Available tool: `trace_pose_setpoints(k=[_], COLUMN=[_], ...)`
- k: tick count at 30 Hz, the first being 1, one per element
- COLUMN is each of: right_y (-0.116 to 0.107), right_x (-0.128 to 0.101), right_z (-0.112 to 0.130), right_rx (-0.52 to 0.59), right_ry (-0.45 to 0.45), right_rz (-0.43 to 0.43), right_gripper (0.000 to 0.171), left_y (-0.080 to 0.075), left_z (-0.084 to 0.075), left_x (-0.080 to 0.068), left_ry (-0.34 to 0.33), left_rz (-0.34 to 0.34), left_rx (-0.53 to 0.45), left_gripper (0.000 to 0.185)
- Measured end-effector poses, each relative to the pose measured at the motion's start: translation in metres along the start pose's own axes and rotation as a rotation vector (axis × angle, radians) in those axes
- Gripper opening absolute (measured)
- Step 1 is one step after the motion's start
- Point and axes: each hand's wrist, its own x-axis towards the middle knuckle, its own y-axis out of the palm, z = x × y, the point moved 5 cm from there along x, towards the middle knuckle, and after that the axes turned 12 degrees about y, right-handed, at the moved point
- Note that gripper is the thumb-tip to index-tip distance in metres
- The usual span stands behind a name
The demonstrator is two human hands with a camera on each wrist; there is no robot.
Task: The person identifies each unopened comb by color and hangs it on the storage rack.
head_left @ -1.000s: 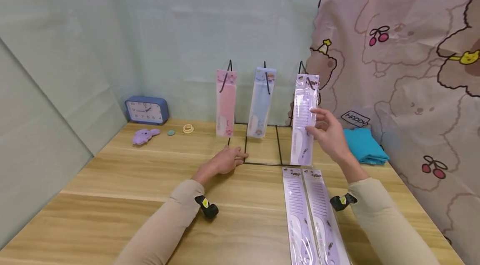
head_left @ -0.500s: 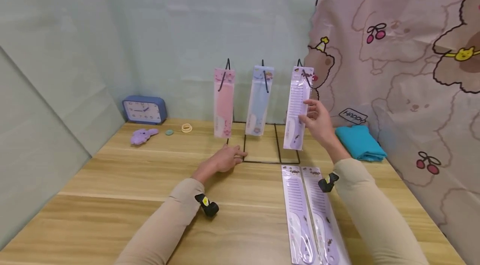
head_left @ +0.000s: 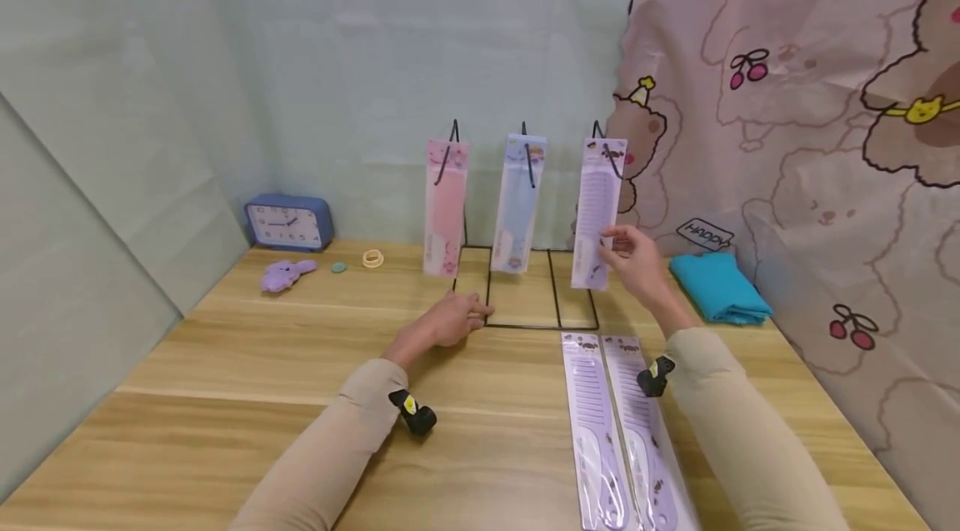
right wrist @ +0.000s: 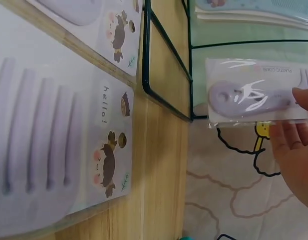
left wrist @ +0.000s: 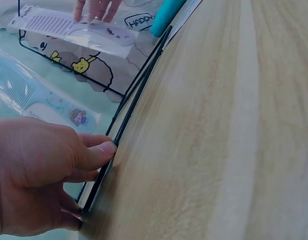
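A purple comb in a clear package (head_left: 597, 197) hangs upright from the right hook of a black wire rack (head_left: 525, 327). My right hand (head_left: 636, 264) pinches its lower right edge, with the thumb on the front and fingers behind in the right wrist view. My left hand (head_left: 452, 321) holds the rack's front base bar low at the table, its thumb over the wire in the left wrist view. A packaged blue comb (head_left: 517, 206) hangs on the middle hook, a packaged pink one (head_left: 447, 210) on the left hook.
Two more packaged purple combs (head_left: 591, 423) lie side by side before the rack. At the back left are a blue clock (head_left: 288, 222), a purple plush toy (head_left: 285, 274), a green disc (head_left: 339, 268) and cream rings (head_left: 372, 258). Folded turquoise cloth (head_left: 720, 288) lies right.
The right hand has moved the purple comb package left and back onto the right hook, then slid lower along its edge. The left hand has stayed on the rack.
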Motion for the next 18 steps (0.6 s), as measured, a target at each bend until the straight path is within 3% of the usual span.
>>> trace_pose_setpoints(k=[10,18], right_y=[0.005,0.004], right_x=[-0.002,-0.014], right_z=[-0.030,-0.038], right_rx=[-0.046,-0.074], right_ry=[0.064,0.099], right_rz=[0.113,0.175], right_gripper=[0.029,0.034], left_y=[0.004,0.003], left_z=[0.000,0.000], left_x=[-0.001,0.000], left_ry=[0.006,0.012], left_rz=[0.000,-0.005], left_rx=[-0.004,0.006], left_gripper=[0.037,0.037])
